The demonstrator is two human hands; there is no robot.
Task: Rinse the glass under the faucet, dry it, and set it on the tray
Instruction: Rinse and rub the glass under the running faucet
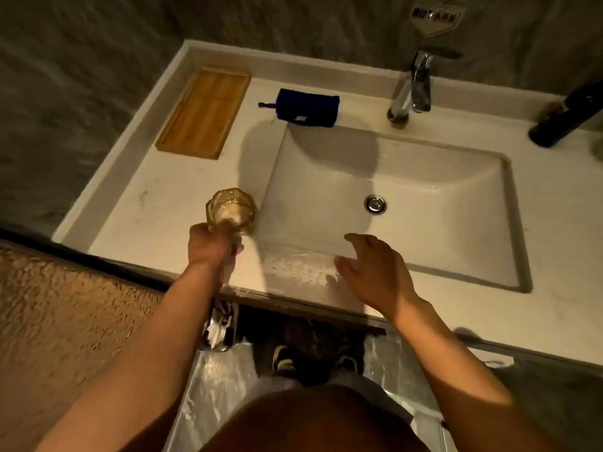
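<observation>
Holding the glass (230,208) in my left hand (208,244), I have my fingers wrapped round its lower part, near its base, and the faceted amber bowl tips away from me so that I look down into its open mouth. It sits above the white counter (156,207), just left of the sink's (434,243) near-left corner; whether its base touches the counter I cannot tell, since my hand covers it.

My right hand (375,272) holds nothing. Its fingers are spread loosely and the palm faces down over the near rim of the sink, where the surface looks wet and speckled with drops.

Far across the basin, the chrome faucet (411,89) stands on the back ledge, right of centre. I see no stream coming from its spout. The drain (376,203) lies in the middle of the basin floor.

A folded dark blue cloth (306,107) lies on the far ledge, just beyond the sink's far-left corner. Left of that, the wooden tray (204,112) rests on the counter at the far left, well apart from the glass. A dark bottle (567,119) leans in at the far right edge.
</observation>
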